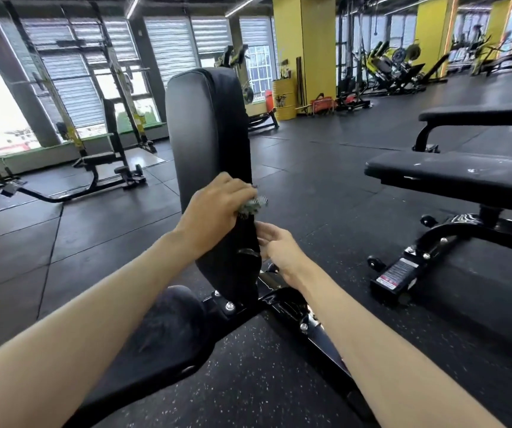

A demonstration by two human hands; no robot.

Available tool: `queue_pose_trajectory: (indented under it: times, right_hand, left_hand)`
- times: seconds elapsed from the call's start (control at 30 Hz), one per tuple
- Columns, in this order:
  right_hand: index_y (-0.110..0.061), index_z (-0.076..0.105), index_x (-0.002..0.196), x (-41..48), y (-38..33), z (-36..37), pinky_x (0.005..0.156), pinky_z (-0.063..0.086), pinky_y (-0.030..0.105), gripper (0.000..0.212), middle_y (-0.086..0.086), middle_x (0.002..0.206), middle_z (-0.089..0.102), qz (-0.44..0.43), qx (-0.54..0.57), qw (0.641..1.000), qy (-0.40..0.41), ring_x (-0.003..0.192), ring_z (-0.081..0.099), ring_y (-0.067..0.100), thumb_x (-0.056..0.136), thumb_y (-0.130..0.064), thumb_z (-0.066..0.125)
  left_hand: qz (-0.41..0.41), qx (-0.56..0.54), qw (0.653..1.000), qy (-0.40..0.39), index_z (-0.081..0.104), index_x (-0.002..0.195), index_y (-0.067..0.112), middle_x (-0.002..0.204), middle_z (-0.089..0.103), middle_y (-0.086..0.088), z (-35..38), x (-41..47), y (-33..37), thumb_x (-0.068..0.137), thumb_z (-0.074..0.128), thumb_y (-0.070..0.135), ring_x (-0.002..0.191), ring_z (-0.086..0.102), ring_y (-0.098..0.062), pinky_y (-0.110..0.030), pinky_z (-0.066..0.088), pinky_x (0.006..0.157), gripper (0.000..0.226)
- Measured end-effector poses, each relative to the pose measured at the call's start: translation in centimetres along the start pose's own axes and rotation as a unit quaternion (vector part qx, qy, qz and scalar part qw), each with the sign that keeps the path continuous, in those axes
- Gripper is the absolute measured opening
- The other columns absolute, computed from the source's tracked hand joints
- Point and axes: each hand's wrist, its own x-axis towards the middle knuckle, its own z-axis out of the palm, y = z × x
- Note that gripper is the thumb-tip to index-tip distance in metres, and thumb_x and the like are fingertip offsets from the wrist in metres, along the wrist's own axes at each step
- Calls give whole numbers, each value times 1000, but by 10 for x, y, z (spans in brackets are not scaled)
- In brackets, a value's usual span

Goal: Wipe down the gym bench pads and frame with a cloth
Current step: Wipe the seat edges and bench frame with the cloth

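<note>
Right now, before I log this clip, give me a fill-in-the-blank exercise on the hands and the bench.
1. The left hand presses a ____ against the edge of the back pad.
2. The back pad stands ____, not flat.
3. The right hand is beside the pad, ____ than the left hand.
4. The pillar behind the bench is painted ____.

Missing words: cloth; upright; lower; yellow.
</note>
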Motion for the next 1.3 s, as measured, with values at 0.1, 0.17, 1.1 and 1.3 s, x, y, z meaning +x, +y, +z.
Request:
queue_pose_trajectory:
  times: [0.1,0.17,1.1,1.3]
  right_hand:
    - [-5,47,139,-1,0,1,97,49,31,77,8,136,56,-1,-14,1000,-2,125,53,21,74,30,27]
    - [-6,46,140,-4,3,4,99,47,27,77,6,134,56,-1,-18,1000,2,125,52,17,75,30,26]
    - [-13,-8,153,5,-46,-8,119,-3,44,96,6,160,-16,-362,-725,586,11,149,-6,18,81,9,52]
    - [-16,-9,153,4,-62,-17,116,-12,44,97,3,161,-16,-362,-738,570,-19,149,-5,16,81,12,49]
  left_hand:
    - [-5,60,997,47,69,98,4,101,69,-5,-10,25,6,69,61,-17,91,51,-24,-34,50,58,37]
    - [9,117,993,31,70,89,8,95,69,-1,-1,24,8,76,56,-8,85,56,-23,-25,45,60,25]
    - [-72,-29,997,9,72,98,3,95,70,-4,42,-54,25,75,39,-7,80,58,-28,-37,55,68,42]
    - [-99,-38,992,62,68,105,1,98,68,-7,32,-44,24,75,42,-6,85,52,-28,-33,50,73,40]
